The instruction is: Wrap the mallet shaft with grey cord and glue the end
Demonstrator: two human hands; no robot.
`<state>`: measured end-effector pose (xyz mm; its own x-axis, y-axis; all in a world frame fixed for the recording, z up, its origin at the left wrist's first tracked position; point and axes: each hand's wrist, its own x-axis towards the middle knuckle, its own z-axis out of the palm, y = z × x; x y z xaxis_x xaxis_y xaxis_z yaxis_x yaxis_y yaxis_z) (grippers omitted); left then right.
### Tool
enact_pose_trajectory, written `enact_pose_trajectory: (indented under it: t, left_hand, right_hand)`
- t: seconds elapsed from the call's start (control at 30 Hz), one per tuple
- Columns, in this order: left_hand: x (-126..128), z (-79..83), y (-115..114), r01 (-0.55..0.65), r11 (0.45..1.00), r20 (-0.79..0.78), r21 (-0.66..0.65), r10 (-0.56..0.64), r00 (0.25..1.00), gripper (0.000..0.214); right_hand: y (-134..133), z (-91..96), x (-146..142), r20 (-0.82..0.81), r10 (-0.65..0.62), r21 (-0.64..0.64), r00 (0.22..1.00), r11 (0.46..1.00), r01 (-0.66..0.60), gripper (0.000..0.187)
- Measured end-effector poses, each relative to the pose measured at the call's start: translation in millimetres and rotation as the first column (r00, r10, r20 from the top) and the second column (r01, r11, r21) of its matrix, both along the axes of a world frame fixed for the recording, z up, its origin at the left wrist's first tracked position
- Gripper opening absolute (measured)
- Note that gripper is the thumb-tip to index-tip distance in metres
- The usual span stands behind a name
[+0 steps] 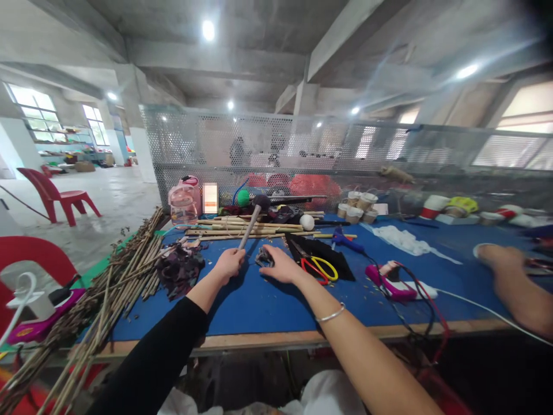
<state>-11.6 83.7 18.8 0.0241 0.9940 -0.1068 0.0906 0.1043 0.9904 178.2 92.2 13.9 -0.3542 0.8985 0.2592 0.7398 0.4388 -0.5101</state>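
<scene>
My left hand (231,264) is closed around a thin grey stick (249,230), which slants up and away to a dark ball (261,202) at its far end. Just to the right, my right hand (280,265) curls over a small dark grey crumpled piece (263,257), partly hidden by the fingers and low over the blue table (259,311). Dark patterned cloth (180,270) lies left of my left hand. Near my right wrist are scissors (320,270) with red and yellow handles, partly over a black cloth (343,264).
Dry stalks (110,274) are heaped along the left edge. A blue glue gun (345,240) and a purple power strip (395,285) with cables lie to the right. Behind are bamboo sticks (233,229), a white ball (307,222) and a mesh screen (194,144). Another person's arm (514,282) reaches in at right.
</scene>
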Motion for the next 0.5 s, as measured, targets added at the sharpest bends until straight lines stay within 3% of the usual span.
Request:
enact_pose_trajectory:
  t: [0.1, 0.23, 0.33, 0.43, 0.5]
  left_hand:
    - [-5, 0.9, 3, -0.015, 0.993, -0.069, 0.120, 0.024, 0.997, 0.028]
    - [-21, 2.4, 11, -0.113, 0.943, -0.171, 0.314, 0.173, 0.970, 0.028]
    - [-33, 3.2, 17, -0.183, 0.888, -0.216, 0.421, 0.295, 0.931, 0.027]
    - [-41, 4.0, 20, -0.234, 0.852, -0.243, 0.469, 0.379, 0.893, 0.028]
    - [-45, 4.5, 21, -0.257, 0.837, -0.257, 0.483, 0.417, 0.872, 0.028]
  right_hand:
    - [-5, 0.0, -17, 0.077, -0.013, 0.026, 0.997, 1.000, 0.011, 0.053]
    - [-19, 16.7, -9, -0.017, -0.181, 0.105, 0.983, 0.978, 0.182, 0.065]
    - [-45, 31.7, 22, -0.058, -0.240, 0.156, 0.969, 0.957, 0.246, 0.060]
    - [-79, 40.9, 70, -0.084, -0.306, 0.146, 0.948, 0.938, 0.315, 0.033]
    - [-100, 43.1, 109, -0.192, -0.428, 0.160, 0.883, 0.874, 0.458, 0.023]
